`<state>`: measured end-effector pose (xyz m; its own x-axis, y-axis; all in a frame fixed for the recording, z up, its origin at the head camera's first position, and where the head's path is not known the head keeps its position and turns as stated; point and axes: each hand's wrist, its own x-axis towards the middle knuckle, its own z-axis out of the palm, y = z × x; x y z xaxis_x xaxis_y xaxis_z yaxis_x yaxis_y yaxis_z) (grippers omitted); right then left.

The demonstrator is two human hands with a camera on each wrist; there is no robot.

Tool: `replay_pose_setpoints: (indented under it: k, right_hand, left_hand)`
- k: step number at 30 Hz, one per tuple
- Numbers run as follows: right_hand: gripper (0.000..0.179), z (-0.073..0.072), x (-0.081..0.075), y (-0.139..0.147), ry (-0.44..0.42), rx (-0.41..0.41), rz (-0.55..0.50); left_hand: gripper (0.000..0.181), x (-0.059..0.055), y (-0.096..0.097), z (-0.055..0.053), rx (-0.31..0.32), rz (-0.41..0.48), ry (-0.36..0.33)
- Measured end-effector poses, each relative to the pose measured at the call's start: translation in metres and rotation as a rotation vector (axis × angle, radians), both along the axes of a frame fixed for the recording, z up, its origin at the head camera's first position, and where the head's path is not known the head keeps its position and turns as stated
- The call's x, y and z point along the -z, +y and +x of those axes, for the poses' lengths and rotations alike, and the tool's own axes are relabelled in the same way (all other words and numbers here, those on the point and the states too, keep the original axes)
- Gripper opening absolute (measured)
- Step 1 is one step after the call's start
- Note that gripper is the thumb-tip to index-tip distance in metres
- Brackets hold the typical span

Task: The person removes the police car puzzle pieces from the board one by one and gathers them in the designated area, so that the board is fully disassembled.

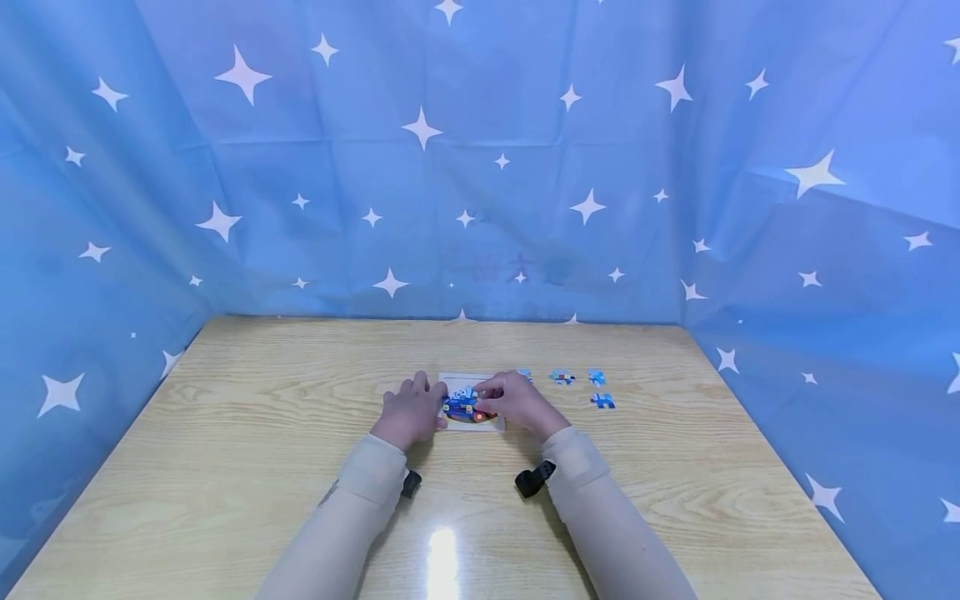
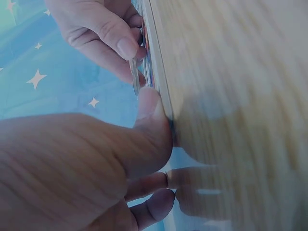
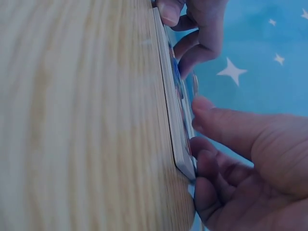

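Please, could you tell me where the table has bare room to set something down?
The table is bare from its left edge to the left hand, and between the right sleeve and right edge, nearer than the loose pieces. It is crowded in the middle, where the right hand also reaches the puzzle.

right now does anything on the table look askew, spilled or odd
Nothing stands out: the puzzle board lies flat on the table, and the loose pieces to its right look ordinary for a puzzle in progress.
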<state>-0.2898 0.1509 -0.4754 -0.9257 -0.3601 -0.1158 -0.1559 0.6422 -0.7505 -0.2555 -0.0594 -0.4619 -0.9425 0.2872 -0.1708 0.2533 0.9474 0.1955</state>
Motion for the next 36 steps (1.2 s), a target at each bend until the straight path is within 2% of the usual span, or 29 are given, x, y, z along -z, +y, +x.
replay_pose_setpoints:
  k: [10,14,22,36]
  right_hand:
    - [0.031,0.002,-0.006,0.006,0.024,0.028,0.017]
    - [0.029,0.002,-0.005,0.01,0.013,0.011,0.003]
    - [0.029,0.003,-0.007,0.015,-0.015,0.039,0.019]
    - [0.034,0.004,-0.012,0.025,0.018,0.066,0.051]
  left_hand:
    - [0.064,0.002,-0.001,-0.001,-0.004,0.056,0.002]
    - [0.065,0.005,-0.002,0.0,-0.015,0.072,-0.006]
    - [0.063,0.009,-0.002,-0.001,-0.02,0.086,-0.001]
    - [0.061,0.005,-0.001,0.001,0.001,0.071,0.017]
